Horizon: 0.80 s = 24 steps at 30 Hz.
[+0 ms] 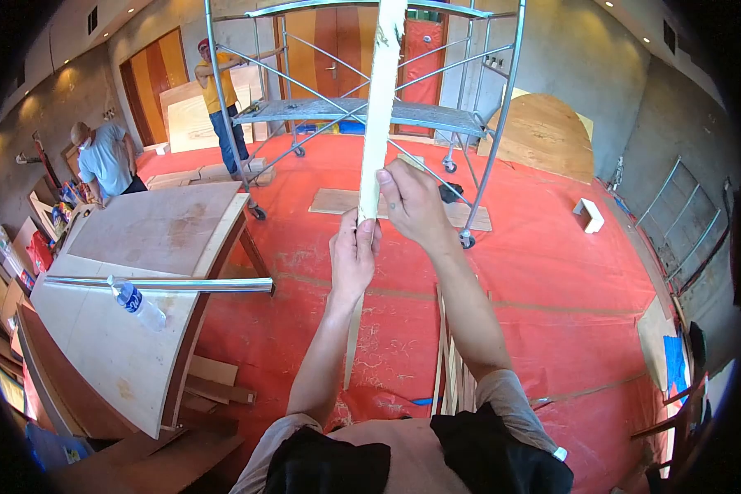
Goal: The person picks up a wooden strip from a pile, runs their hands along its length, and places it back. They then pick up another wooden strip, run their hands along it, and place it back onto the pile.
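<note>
A long, pale wooden strip [376, 136] with rough, splintered edges rises in front of me and runs out of the top of the view. My left hand [353, 257] is closed around its lower part, and a thin end shows below my wrist, pointing at the floor. Slightly higher and to the right, my right hand [412, 202] grips the same strip, thumb pressed against its face. More thin wooden strips [449, 362] lie on the red-covered floor [552, 272] near my body, under my right forearm.
Metal scaffolding [362, 111] on wheels stands ahead, beside a person in yellow [214, 90]. On the left, a worktable [123, 305] carries a board, a metal strip [165, 285] and a water bottle [136, 305]; another person [103, 160] bends behind it. A white box [587, 216] sits right.
</note>
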{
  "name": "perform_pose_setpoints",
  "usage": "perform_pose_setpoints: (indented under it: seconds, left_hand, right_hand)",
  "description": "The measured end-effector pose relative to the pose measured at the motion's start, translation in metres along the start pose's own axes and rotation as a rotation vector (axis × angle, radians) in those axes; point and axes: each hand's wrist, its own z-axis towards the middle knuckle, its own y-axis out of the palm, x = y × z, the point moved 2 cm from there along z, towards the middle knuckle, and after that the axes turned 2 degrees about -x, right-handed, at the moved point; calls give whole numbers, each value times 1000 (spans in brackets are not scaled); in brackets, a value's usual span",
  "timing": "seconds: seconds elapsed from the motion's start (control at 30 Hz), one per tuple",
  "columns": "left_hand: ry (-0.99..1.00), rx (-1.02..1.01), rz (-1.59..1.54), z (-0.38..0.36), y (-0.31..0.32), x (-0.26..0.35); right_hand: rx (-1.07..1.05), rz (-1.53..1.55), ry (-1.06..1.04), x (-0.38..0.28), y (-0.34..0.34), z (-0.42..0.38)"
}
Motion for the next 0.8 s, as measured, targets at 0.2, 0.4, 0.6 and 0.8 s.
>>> perform_pose_setpoints:
  seconds: [0.2, 0.4, 0.6, 0.8]
  left_hand:
    - [60, 18, 33, -2, 15, -8]
    - [137, 253, 112, 1, 24, -8]
    - [36, 372, 21, 12, -2, -11]
    - [298, 317, 342, 21, -6, 10]
  right_hand:
    - [218, 163, 165, 2, 8, -15]
    - [204, -109, -57, 4, -20, -5]
    - [256, 277, 192, 10, -26, -1]
    - [35, 343, 375, -12, 14, -17]
